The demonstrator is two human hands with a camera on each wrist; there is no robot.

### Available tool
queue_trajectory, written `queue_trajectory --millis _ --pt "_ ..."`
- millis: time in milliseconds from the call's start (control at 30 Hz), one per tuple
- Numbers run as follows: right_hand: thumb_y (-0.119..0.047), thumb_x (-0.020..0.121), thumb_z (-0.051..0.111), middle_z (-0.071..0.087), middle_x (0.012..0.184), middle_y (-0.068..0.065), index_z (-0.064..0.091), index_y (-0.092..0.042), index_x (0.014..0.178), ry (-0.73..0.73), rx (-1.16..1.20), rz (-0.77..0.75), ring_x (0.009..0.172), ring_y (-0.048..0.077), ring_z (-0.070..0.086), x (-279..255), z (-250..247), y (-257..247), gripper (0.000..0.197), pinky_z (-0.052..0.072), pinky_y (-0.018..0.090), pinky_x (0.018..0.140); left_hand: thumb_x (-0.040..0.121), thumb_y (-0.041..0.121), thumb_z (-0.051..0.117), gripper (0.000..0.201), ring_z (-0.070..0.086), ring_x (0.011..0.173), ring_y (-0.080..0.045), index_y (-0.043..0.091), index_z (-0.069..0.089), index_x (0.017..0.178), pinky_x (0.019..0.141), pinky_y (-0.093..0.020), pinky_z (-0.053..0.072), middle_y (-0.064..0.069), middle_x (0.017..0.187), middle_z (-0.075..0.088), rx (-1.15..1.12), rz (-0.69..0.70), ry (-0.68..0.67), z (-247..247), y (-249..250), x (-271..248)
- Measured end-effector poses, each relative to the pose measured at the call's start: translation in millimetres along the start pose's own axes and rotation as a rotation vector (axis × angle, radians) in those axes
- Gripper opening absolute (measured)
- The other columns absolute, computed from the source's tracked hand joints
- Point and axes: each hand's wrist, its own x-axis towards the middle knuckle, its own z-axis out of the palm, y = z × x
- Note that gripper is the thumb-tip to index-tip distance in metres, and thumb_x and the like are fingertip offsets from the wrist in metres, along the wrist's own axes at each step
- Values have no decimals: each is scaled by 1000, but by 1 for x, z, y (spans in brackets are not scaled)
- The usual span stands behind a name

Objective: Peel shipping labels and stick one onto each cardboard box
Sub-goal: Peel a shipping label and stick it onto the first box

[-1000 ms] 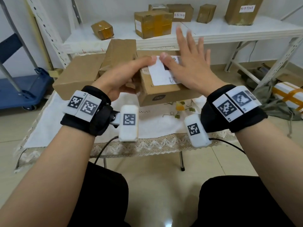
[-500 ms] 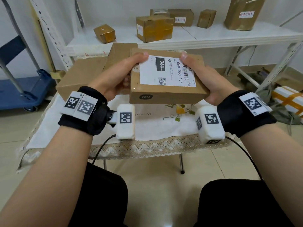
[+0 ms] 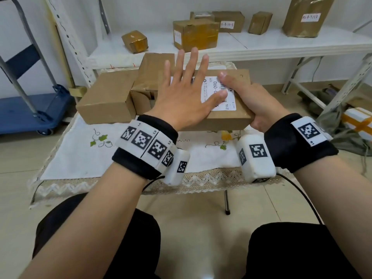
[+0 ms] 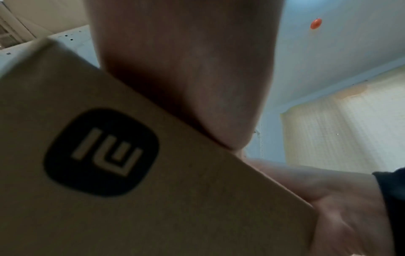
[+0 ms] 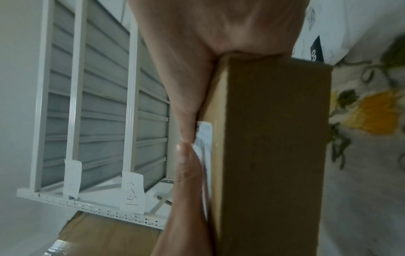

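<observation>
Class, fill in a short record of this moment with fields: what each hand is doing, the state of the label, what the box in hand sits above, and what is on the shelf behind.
left hand: flat, fingers spread, pressing the label
right hand: grips the box's right end, thumb on the label
label: white, on the top of the box, partly covered by the hands
box: brown, held above the table
other boxes: on the table behind it
shelf: several boxes, some already labelled
</observation>
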Motion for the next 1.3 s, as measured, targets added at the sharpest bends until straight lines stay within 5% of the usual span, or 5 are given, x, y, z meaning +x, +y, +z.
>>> queue_trajectory --millis 200,500,767,1300 --pt "-36 87 81 81 92 0 63 -22 109 69 -13 -56 80 15 79 -2 -1 4 31 59 26 57 93 80 11 91 -27 153 -28 24 -14 161 122 -54 -18 -5 167 -25 -39 -69 7 5 -12 7" --pt "-35 84 83 81 97 0 61 -18 122 96 -18 -60 78 13 79 -3 -1 7 47 58 23 55 94 78 9 92 -29 152 -27 21 -20 159 123 -55 -16 -4 166 -31 -85 -168 -18 6 -34 12" --pt "-37 85 83 81 96 2 61 -18 120 95 -5 -78 82 17 79 -4 -2 2 46 60 28 60 94 79 12 92 -27 153 -26 22 -17 161 122 -54 -18 -5 167 -27 -35 -23 62 3 -4 6" --pt "-42 79 86 81 101 -1 60 -22 125 141 -85 -132 87 15 79 0 -11 6 57 65 34 72 94 78 9 92 -28 153 -26 20 -21 159 122 -55 -17 -5 166 -30 -174 -172 129 7 -42 10"
